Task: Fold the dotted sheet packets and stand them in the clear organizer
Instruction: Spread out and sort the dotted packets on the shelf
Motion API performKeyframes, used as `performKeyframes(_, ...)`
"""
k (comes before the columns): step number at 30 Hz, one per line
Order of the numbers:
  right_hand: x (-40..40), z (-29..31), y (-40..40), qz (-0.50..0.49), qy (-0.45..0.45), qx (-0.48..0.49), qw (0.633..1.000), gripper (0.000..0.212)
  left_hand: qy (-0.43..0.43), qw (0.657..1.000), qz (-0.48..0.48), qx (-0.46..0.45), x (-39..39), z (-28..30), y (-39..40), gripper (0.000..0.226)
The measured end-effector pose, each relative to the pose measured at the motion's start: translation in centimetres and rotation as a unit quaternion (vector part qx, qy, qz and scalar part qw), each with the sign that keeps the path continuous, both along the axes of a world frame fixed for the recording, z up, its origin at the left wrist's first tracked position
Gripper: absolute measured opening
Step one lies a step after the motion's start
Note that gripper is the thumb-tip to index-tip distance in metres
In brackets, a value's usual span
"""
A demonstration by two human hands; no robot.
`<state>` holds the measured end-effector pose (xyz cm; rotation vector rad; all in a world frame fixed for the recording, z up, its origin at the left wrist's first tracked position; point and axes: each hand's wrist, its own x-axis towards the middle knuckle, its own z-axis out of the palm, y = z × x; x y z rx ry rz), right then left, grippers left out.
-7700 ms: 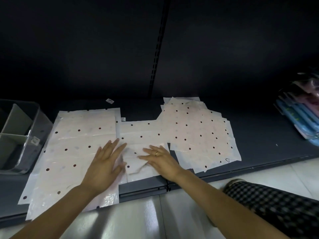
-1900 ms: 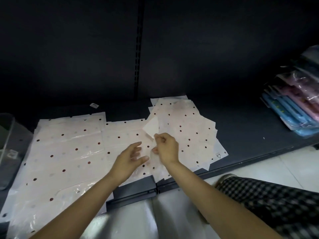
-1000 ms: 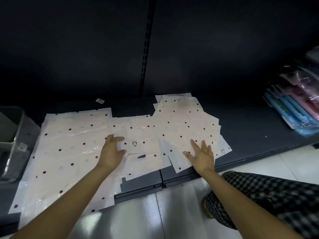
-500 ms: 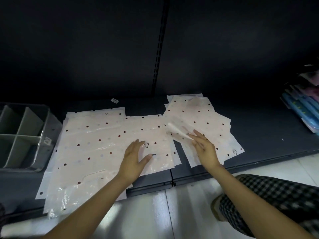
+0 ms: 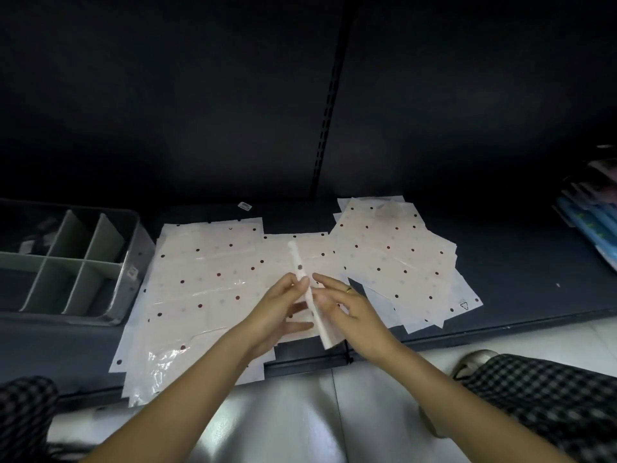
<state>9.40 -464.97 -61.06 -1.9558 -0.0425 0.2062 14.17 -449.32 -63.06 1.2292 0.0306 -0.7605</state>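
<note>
- While both hands, left hand (image 5: 278,307) and right hand (image 5: 347,310), pinch the glossy folded dotted sheet packet (image 5: 309,292) edge-on, the slippery film could spring open.
- Loose packets (image 5: 397,259) on the dark shelf (image 5: 521,262) may slide off; the clear compartmented organizer (image 5: 130,262) sits well apart.

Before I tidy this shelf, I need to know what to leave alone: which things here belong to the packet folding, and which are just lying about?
In use: folded packet held between left hand and right hand; flat dotted packets; overlapping packet pile; clear organizer.
Lying about: small tag; blue and pink packs.
</note>
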Motion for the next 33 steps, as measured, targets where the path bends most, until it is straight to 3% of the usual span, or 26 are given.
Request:
performKeyframes(2,-0.1,0.3,0.5,-0.034,-0.004,0.035,0.999,0.019,0.028,0.999,0.010,-0.027,-0.8,0.2,0.2,0.019)
performKeyframes(5,0.4,1.1,0.4,-0.103,-0.031,0.010,0.994,0.012,0.050,0.996,-0.022,-0.065,-1.9,1.0,0.8,0.021)
performKeyframes(8,0.6,1.9,0.0,-0.062,0.016,0.037,0.997,0.024,0.068,0.989,-0.087,-0.097,-2.9,1.8,1.3,0.031)
performKeyframes(12,0.3,2.5,0.6,-0.082,0.004,0.048,0.995,0.011,0.075,0.991,-0.051,-0.094,-3.9,2.1,1.6,0.022)
performKeyframes(13,0.2,2.5,0.8,-0.101,-0.016,0.028,0.994,0.011,0.060,0.995,-0.033,-0.069,-4.1,2.2,1.7,0.014)
performKeyframes(16,0.0,2.3,0.9,-0.123,-0.060,-0.034,0.990,0.016,-0.020,1.000,0.017,0.008,-4.4,2.2,2.1,0.030)
performKeyframes(18,-0.1,2.3,0.9,-0.107,-0.020,-0.025,0.994,0.010,-0.114,0.987,0.030,0.104,-4.5,2.2,2.3,0.030)
performKeyframes(21,-0.2,2.0,0.6,-0.042,0.099,0.071,0.992,0.041,-0.269,0.936,-0.028,0.227,-4.5,2.1,2.8,0.029)
performKeyframes(26,0.4,1.3,-0.7,0.032,0.153,0.022,0.987,0.052,-0.344,0.884,-0.135,0.288,-3.8,3.7,3.1,0.019)
performKeyframes(29,1.3,0.7,-1.5,0.107,0.176,0.025,0.978,0.044,-0.328,0.900,-0.138,0.252,-2.5,5.3,3.2,0.011)
performKeyframes(31,2.0,0.2,-1.6,0.091,0.190,0.054,0.976,0.036,-0.335,0.905,-0.121,0.232,-1.5,5.8,3.5,0.006)
performKeyframes(33,3.1,-0.5,-1.4,0.027,0.187,0.096,0.977,0.022,-0.392,0.870,-0.078,0.290,-0.5,5.2,3.6,0.011)
